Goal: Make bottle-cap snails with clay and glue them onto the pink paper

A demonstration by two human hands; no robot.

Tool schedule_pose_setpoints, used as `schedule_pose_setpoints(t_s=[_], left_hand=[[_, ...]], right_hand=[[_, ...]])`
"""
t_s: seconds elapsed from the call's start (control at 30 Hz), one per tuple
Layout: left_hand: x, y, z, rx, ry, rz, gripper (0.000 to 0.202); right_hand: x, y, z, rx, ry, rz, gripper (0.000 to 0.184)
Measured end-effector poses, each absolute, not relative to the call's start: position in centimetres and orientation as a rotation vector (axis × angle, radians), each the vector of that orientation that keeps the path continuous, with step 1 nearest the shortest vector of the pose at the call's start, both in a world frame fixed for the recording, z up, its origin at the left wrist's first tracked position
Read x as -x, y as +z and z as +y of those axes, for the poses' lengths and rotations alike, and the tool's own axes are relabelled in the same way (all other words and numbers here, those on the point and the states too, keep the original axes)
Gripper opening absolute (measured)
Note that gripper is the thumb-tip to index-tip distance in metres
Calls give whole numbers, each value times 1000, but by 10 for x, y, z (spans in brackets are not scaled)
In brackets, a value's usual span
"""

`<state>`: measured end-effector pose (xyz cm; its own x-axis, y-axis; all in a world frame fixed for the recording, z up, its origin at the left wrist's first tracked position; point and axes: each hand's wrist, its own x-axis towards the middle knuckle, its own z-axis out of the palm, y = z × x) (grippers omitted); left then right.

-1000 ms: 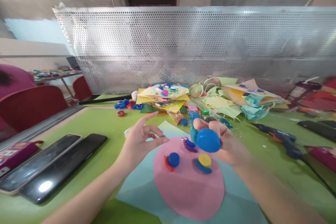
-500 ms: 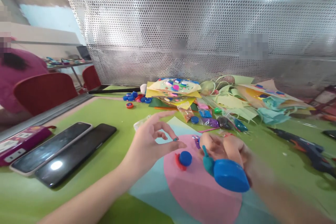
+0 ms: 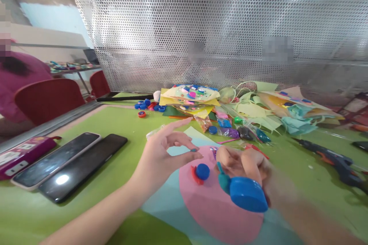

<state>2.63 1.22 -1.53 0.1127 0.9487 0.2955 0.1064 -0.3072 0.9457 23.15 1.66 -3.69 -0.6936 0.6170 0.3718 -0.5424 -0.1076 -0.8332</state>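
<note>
My left hand point(image 3: 163, 153) hovers above the table and pinches a tiny teal bit of clay between thumb and fingers, the index finger stretched out. My right hand point(image 3: 244, 164) is closed on a blue clay tub point(image 3: 247, 197) with teal clay at its mouth, held low over a pink paper oval point(image 3: 212, 206). A blue bottle cap on a red paper shape point(image 3: 201, 171) lies on the oval, between my two hands. The oval rests on a light blue sheet point(image 3: 161, 208).
Two phones point(image 3: 69, 164) and a purple case point(image 3: 20, 157) lie at left on the green table point(image 3: 115, 130). Stacked coloured papers point(image 3: 186, 101), loose caps point(image 3: 146, 106) and clay bags point(image 3: 232, 130) sit ahead; a glue gun point(image 3: 330, 159) at right. A perforated metal screen point(image 3: 201, 34) stands behind. A person in magenta point(image 3: 17, 76) sits far left.
My right hand has brought the blue tub down from above the oval to its right side, covering the yellow and purple caps. The left hand's pinch stays nearly still. The camera turned slightly.
</note>
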Motion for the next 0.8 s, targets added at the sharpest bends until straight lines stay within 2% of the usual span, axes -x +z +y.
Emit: schedule_pose_setpoints(t_s=[0.13,0.23,0.37,0.53,0.67,0.8], left_hand=[[-25,-16,11,-1491,1289,1041,61],[-28,-14,8,-1383,1211,932,56],[-36,-15,0,-1223,1111,771,58],[-46,-18,-9,-1037,1170,657,55],[-47,-19,-10,-900,1170,678,63],[-45,-18,-7,-832,1152,701,74]], right_hand=[[-232,-46,21,31,1897,-1415,14],[-232,-52,21,25,1872,-1407,20],[-229,-50,14,111,1862,-1323,6],[-221,-44,5,135,1853,-1278,11],[-220,-52,4,118,1861,-1271,8],[-226,-65,6,134,1818,-1418,26]])
